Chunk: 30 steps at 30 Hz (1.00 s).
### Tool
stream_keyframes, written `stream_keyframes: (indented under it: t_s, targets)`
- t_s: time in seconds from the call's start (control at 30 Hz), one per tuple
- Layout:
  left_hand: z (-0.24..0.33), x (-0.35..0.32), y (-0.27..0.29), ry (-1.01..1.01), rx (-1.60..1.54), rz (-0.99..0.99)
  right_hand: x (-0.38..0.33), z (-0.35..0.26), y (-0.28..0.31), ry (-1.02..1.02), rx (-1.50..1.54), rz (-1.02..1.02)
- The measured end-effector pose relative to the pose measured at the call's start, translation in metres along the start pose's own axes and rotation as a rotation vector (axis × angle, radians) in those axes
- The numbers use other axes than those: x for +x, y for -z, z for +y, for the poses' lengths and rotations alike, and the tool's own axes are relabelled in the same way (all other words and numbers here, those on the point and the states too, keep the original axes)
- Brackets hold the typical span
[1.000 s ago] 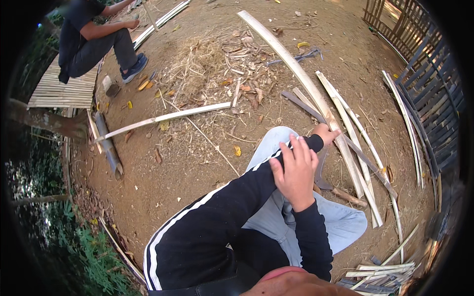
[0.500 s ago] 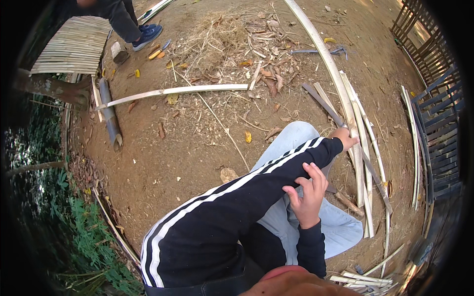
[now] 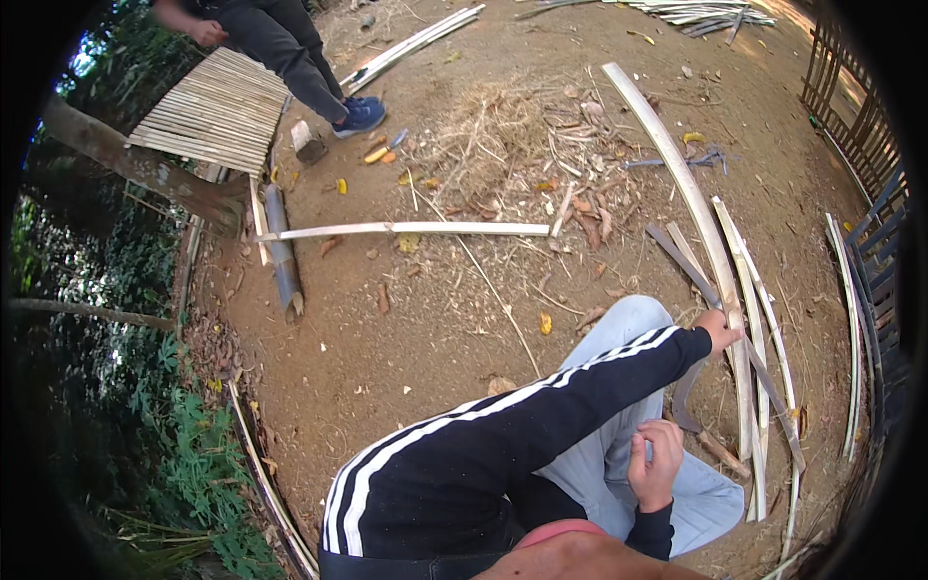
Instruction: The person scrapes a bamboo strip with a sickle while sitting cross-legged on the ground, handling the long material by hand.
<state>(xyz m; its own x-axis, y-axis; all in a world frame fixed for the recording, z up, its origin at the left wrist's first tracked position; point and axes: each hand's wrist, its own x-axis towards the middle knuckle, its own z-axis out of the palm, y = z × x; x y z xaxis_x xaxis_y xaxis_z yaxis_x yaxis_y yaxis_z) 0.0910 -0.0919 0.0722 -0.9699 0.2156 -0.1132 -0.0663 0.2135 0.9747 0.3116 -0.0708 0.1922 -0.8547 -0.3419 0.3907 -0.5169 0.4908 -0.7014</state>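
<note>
One long pale strip lies out to your front right, long axis running away from you, far end leaning left. Your left hand is nearer: arm stretched across your body, fingers touching the strip on its near half; can't tell whether that grip is closed round it. Dark narrow strip crosses the pale one at a slant, right beside that hand. Your right hand hangs over your lap, left of the strip and apart from it, grip loosely half-curled, nothing visible in it.
</note>
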Motion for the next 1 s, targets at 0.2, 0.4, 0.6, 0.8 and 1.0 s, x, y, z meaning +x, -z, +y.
stream_keyframes:
  t_s: [0.2,0.4,0.6,0.8,1.0]
  targets:
    - [0.009,-0.01,0.006,0.058,-0.075,-0.127,0.068,-0.038,0.026,-0.111,0.311,0.216]
    - [-0.001,0.004,0.012,0.092,-0.075,-0.157,0.107,-0.101,0.093,0.27,1.072,0.122]
    - [-0.004,0.011,0.008,0.052,-0.142,-0.264,0.09,-0.118,0.11,0.519,1.348,-0.065]
    - [0.023,-0.007,0.006,0.085,-0.038,-0.254,0.056,-0.115,0.12,0.5,1.339,-0.017]
    - [0.02,-0.011,0.013,0.037,-0.089,-0.232,0.038,-0.089,0.123,0.398,1.307,-0.036]
